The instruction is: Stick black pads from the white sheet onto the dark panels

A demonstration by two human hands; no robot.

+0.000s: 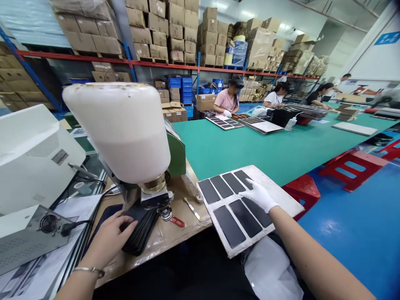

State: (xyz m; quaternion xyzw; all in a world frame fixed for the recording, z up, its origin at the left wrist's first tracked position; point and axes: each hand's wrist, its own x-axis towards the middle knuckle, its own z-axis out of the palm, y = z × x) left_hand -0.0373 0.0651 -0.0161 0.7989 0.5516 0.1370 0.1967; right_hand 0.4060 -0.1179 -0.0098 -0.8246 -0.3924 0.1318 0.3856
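My left hand (pixel 114 235), bare with a bracelet at the wrist, is beside a fanned stack of thin black panels (pixel 142 233). Its fingers are bent and apart from the thumb, and no panel shows in its grasp. In a white glove, my right hand (pixel 261 196) lies over a white board (pixel 275 187), with its fingers stretched out. Its fingertips are at the black panel (pixel 243 178) at the far end of the upper row. Two rows of flat black panels (pixel 229 227) lie on this board, partly covered by the hand.
A large white container (pixel 121 133) stands mounted upside down by a green machine (pixel 176 150). A small brush (pixel 191 208) and a red-handled tool (pixel 177 221) lie on the brown worktop. Co-workers (pixel 228 98) sit along the green table (pixel 231 150). Red stools (pixel 353 168) stand at right.
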